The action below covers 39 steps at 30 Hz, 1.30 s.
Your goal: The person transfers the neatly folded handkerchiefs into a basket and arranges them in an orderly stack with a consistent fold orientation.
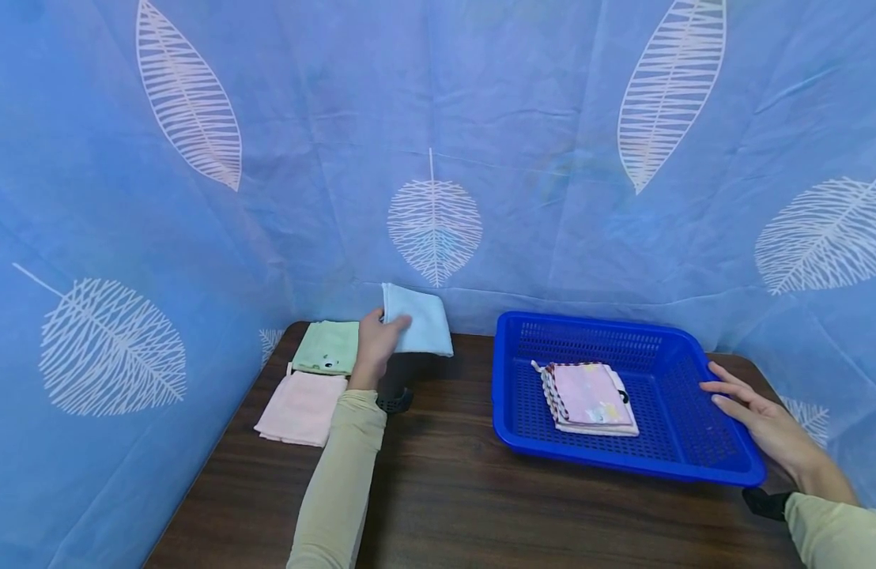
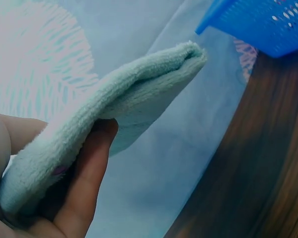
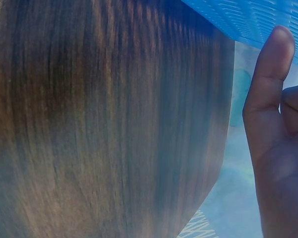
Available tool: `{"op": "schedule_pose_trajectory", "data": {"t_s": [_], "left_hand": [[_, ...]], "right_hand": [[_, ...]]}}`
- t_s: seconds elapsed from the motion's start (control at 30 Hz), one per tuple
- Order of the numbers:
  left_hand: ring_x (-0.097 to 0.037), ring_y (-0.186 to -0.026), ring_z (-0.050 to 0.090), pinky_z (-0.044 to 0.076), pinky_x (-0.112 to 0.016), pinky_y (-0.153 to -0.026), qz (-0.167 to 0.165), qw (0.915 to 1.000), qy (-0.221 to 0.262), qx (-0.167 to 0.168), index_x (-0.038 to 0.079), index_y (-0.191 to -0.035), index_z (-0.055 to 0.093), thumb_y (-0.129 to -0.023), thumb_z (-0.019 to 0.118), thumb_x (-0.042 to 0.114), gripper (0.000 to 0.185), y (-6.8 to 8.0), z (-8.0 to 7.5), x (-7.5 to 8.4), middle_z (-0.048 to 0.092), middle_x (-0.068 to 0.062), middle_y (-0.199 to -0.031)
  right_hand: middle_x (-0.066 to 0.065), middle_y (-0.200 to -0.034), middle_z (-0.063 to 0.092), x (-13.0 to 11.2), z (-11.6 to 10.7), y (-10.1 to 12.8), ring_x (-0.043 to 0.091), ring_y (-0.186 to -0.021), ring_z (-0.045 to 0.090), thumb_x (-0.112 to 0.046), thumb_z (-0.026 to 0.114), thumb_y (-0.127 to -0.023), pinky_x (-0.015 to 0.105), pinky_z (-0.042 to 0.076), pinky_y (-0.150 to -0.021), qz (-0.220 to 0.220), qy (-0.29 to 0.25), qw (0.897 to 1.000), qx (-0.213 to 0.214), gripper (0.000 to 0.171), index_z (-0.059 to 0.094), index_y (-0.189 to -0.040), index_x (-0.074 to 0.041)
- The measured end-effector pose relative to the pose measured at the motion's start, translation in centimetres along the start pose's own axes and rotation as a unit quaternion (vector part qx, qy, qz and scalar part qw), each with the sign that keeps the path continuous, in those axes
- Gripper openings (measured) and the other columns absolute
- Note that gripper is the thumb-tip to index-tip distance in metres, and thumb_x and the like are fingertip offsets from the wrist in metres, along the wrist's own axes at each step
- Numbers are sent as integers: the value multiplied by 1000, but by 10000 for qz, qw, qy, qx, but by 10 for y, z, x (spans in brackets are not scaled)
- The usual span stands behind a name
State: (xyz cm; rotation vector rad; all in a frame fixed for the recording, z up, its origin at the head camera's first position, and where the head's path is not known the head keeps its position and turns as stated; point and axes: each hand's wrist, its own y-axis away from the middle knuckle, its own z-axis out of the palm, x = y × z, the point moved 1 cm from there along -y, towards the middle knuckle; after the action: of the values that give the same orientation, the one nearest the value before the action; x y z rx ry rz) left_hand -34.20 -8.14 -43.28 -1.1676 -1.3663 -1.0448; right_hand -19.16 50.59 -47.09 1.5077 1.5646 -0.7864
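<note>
My left hand [image 1: 381,340] pinches a folded light blue towel [image 1: 420,320] and holds it up above the back of the table. In the left wrist view the thick folded edge of this towel [image 2: 149,74] runs between thumb and fingers. At the right, my right hand [image 1: 768,423] rests against the right rim of a blue plastic basket [image 1: 573,454], its fingers loosely extended over the edge. The right wrist view shows a straight thumb [image 3: 273,74] close to the basket's wall. Inside the basket lies a small stack of folded towels [image 1: 590,395], a pink one on top.
A folded green towel [image 1: 331,340] and a folded pink towel [image 1: 303,407] lie at the table's left side. The dark wooden table [image 1: 438,490] backs onto a blue curtain [image 1: 523,197] with white leaf prints, which also hangs along both sides.
</note>
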Motion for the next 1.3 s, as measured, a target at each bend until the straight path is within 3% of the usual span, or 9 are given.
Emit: {"op": "schedule_pose_trajectory", "data": {"t_s": [0.4, 0.67, 1.0, 1.3], "left_hand": [[-28, -108, 66, 54, -42, -95, -116, 9989, 351, -301, 5, -134, 61, -94, 69, 23, 45, 9, 8, 13, 65, -17, -129], [-21, -93, 67, 55, -33, -84, -18, 9980, 527, -354, 4, -126, 65, -92, 71, 25, 40, 16, 17, 25, 68, -15, -116], [-21, -88, 68, 56, -34, -80, 19, 9983, 184, -554, 8, -120, 69, -91, 72, 33, 38, 26, 30, 34, 71, -12, -108], [-22, -92, 72, 59, -37, -83, 133, 9949, 287, -957, 8, -135, 62, -96, 71, 27, 44, 29, 44, 37, 71, -14, -116]], "right_hand": [[-41, -158, 10, 0, 0, 0, -32, -121, 17, -35, 38, -112, 4, 44, -80, -29, 1, 10000, -26, 51, 38, -158, -12], [-42, -157, 10, -2, 1, 1, -30, -124, 15, -35, 39, -111, 3, 42, -80, -2, 50, 10000, 36, 51, 39, -157, -13], [-42, -158, 9, -2, 2, 2, -30, -126, 15, -35, 38, -112, 3, 44, -81, -33, -61, 10000, -5, 51, 38, -158, -12], [-40, -160, 8, -1, 3, 0, -27, -131, 12, -33, 38, -112, 2, 43, -81, -19, -144, 9999, 18, 49, 40, -157, -15]]}}
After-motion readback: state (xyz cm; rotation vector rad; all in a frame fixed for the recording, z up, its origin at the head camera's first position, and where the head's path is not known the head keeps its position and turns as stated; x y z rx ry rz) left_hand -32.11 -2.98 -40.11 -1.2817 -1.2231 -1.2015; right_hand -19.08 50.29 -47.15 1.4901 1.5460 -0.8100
